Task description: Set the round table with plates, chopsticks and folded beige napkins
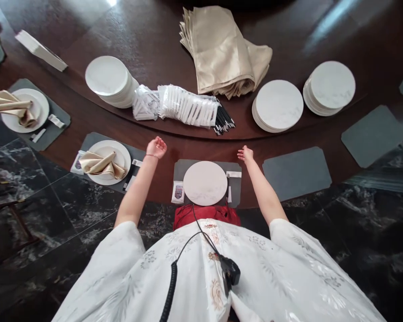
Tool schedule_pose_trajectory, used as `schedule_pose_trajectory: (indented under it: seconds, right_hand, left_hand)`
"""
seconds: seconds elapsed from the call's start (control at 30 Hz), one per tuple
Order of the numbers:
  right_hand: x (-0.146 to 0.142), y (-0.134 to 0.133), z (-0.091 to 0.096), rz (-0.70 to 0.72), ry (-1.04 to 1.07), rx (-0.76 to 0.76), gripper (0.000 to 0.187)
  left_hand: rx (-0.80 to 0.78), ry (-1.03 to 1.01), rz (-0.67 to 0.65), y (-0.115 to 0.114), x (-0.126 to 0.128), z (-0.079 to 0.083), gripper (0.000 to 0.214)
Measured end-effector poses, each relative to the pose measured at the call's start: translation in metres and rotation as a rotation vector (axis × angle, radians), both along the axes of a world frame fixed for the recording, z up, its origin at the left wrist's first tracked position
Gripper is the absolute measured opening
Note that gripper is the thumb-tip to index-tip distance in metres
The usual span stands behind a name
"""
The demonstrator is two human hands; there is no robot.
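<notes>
While the dark table (204,148) curves away to both sides, its raised centre (137,36) bears a pile of beige cloths (218,49), with a stack of white plates (278,106) to their right, beside the centre's near edge. Along the table's near edge lies a grey mat (179,166), and on its middle sits a single plate (205,183), reaching almost to the mat's near and far edges. Past the mat's far left corner is the left hand (156,147), fingers loosely curled; the right hand (245,154), fingers spread, is just off the far right corner. I cannot tell whether either touches the table. At the mat's near left corner lies a white packet (178,191); at its far right corner, a smaller paper strip (234,174).
</notes>
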State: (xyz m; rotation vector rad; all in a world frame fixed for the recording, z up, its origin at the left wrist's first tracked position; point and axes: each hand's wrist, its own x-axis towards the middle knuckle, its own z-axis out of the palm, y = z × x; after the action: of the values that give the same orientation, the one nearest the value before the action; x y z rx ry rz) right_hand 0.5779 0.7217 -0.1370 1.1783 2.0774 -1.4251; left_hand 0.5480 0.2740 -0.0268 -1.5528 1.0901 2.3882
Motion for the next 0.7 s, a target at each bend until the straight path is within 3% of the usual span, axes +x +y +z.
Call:
schedule_pose_trajectory:
  seconds: [0.07, 0.17, 0.3, 0.4, 0.53, 0.6, 0.7]
  right_hand:
    - [-0.043, -0.006, 0.005, -0.149, -0.025, 0.061, 0.033]
    - [-0.089, -0.018, 0.01, -0.239, 0.135, 0.382, 0.031]
    - [-0.156, -0.017, 0.019, 0.015, 0.422, 0.555, 0.025]
    - [-0.219, 0.005, 0.035, 0.188, 0.475, 0.666, 0.028]
    - [-0.289, 0.039, 0.057, 0.434, 0.425, 0.917, 0.041]
    - [-0.31, 0.051, 0.065, 0.564, 0.316, 0.957, 0.045]
    - [-0.325, 0.064, 0.076, 0.78, 0.155, 0.897, 0.055]
  left_hand:
    - [-0.149, 0.036, 0.032, -0.042, -0.066, 0.011, 0.017]
    - [-0.445, 0.03, 0.09, -0.091, -0.157, 0.022, 0.024]
    - [-0.692, -0.136, 0.129, -0.13, -0.238, 0.018, 0.032]
    - [-0.77, -0.232, 0.109, -0.15, -0.264, -0.002, 0.036]
    - [-0.838, -0.128, 0.037, -0.172, -0.272, -0.027, 0.03]
    - [-0.864, -0.083, 0.041, -0.18, -0.27, -0.029, 0.026]
    - [-0.956, -0.061, -0.006, -0.187, -0.253, -0.018, 0.023]
